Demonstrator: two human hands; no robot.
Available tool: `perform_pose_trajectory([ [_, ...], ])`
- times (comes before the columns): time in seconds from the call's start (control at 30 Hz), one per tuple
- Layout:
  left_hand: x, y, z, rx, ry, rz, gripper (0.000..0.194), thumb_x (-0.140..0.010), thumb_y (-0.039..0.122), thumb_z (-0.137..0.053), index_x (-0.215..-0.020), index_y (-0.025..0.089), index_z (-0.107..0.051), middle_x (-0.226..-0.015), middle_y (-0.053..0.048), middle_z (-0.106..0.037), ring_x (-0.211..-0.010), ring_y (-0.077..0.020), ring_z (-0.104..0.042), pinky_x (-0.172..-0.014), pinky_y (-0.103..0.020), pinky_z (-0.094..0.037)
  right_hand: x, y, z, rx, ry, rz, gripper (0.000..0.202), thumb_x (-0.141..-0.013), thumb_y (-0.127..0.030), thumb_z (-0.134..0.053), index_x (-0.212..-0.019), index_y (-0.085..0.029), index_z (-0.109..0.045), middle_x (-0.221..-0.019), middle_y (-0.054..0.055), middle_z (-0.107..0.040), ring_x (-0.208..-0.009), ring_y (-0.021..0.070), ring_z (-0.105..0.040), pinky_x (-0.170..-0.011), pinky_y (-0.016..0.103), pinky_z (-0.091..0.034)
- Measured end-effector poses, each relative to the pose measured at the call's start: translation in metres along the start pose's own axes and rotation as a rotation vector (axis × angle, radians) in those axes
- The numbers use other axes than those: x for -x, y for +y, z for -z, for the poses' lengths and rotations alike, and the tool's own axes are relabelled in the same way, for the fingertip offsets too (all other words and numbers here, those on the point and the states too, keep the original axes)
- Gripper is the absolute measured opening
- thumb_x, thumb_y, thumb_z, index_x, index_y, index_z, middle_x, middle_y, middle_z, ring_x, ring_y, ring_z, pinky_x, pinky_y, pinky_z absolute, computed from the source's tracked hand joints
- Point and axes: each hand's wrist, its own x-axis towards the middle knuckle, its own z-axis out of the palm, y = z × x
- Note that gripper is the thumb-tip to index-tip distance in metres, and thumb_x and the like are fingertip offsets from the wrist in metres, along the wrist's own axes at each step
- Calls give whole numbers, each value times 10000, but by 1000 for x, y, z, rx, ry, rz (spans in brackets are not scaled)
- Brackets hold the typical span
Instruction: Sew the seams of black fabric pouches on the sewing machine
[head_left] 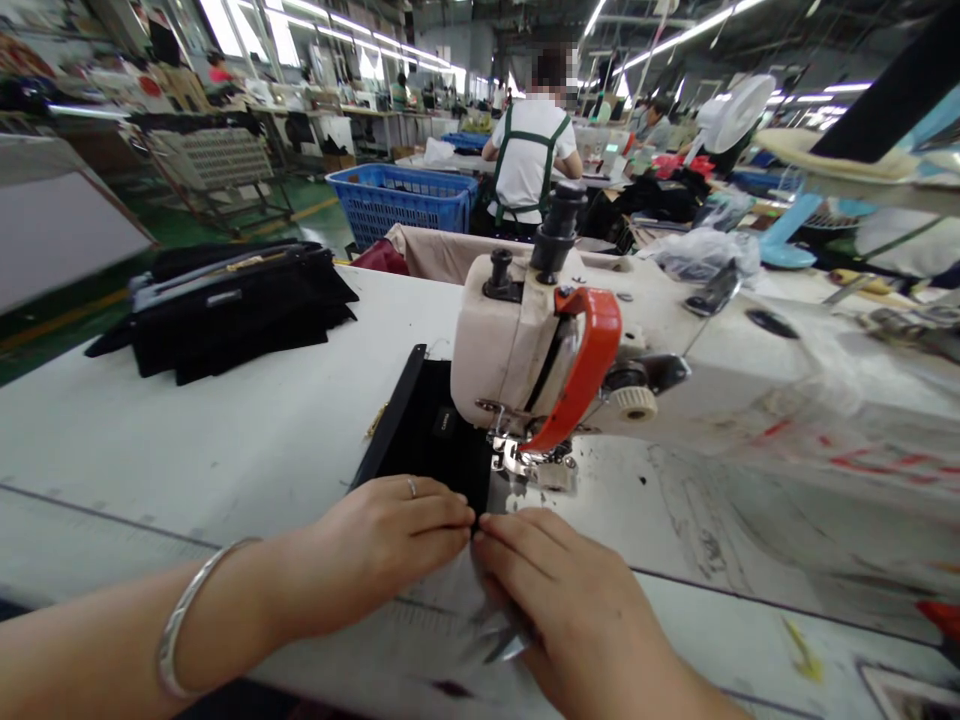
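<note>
pinching black fabric [431, 455], blue basket [401, 212] beyond, contents unclear

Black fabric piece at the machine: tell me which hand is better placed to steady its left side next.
Left, likely. The left hand lies over the near edge of the black fabric piece; the right hand is at its near right corner, with metal blades showing beneath.

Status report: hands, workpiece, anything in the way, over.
Left hand, right hand at near edge of black piece. Piece beside presser foot. Possible snag: metal blades under right hand.
</note>
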Motion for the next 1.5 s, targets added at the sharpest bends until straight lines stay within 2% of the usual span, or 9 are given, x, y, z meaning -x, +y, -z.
perform_pose_trajectory([
  [0.1, -5, -6, -1, -31, 11, -8, 308, -1024, 124, -353, -1067, 111, -657, -1083, -80, -728, -1066, -170, -656, -1019, -276, -494, -5, 5, 2, 27, -31, -20, 394, -809, -40, -504, -1157, -163, -641, -1173, 52, -682, -1024, 242, -603, -891, 383, -564],
  [0.23, -9, -18, -5, -61, 13, -19, 307, -1034, 131, -343, -1068, 112, -647, -1088, -71, -728, -1071, -173, -653, -1017, -300, -499, -9, 16, 2, 63, -54, -41, 410, -824, -82, -536, -1217, -167, -612, -1246, 50, -655, -1074, 253, -596, -878, 398, -563],
  [0.4, -13, -34, -8, -101, -17, -5, 279, -1023, 126, -365, -1091, 112, -635, -1127, -71, -724, -1067, -201, -660, -947, -326, -534, -16, 23, 0, 116, -33, -74, 394, -790, -83, -558, -1169, -169, -625, -1180, 61, -676, -985, 260, -632, -751, 380, -571],
  [0.5, -17, -41, -8, -122, 36, -3, 245, -1015, 134, -401, -1067, 128, -640, -1086, -70, -737, -1007, -197, -681, -890, -308, -551, -20, 25, -1, 151, -53, -132, 384, -824, -113, -533, -1194, -161, -622, -1099, 80, -687, -908, 267, -653, -695, 382, -561],
  [0.67, -25, -54, -11, -158, 78, -12, 189, -991, 137, -466, -992, 140, -655, -1014, -70, -744, -926, -185, -699, -820, -286, -563, -26, 29, -1, 173, -72, -206, 457, -806, -124, -510, -1247, -187, -612, -1037, 86, -698, -857, 278, -677, -666, 377, -548],
  [0.83, -29, -66, -17, -181, 88, 27, 185, -961, 106, -486, -954, 152, -666, -947, -62, -740, -925, -185, -703, -856, -284, -558, -27, 28, -2, 203, -116, -267, 472, -837, -164, -505, -1301, -219, -573, -1045, 75, -689, -865, 283, -676, -660, 375, -529],
  [1.03, -30, -68, -19, -196, 105, 59, 222, -935, 81, -482, -991, 167, -679, -1002, -60, -744, -994, -184, -696, -917, -288, -547, -28, 26, -1, 200, -102, -265, 398, -886, -197, -487, -1267, -216, -597, -1028, 64, -692, -869, 267, -668, -667, 352, -496],
  [1.2, -31, -67, -19, -208, 104, 73, 251, -948, 84, -460, -974, 172, -694, -996, -49, -750, -972, -174, -702, -915, -273, -544, -28, 26, -1, 228, -117, -267, 385, -905, -216, -484, -1271, -213, -601, -1053, 70, -692, -870, 260, -662, -645, 340, -468],
  [1.5, -32, -53, -23, -232, 0, 164, 247, -891, 13, -484, -918, 155, -684, -933, -54, -743, -924, -193, -702, -907, -301, -536, -27, 24, 1, 243, -135, -272, 396, -900, -224, -509, -1282, -210, -614, -1057, 73, -703, -846, 250, -666, -654, 336, -465],
])
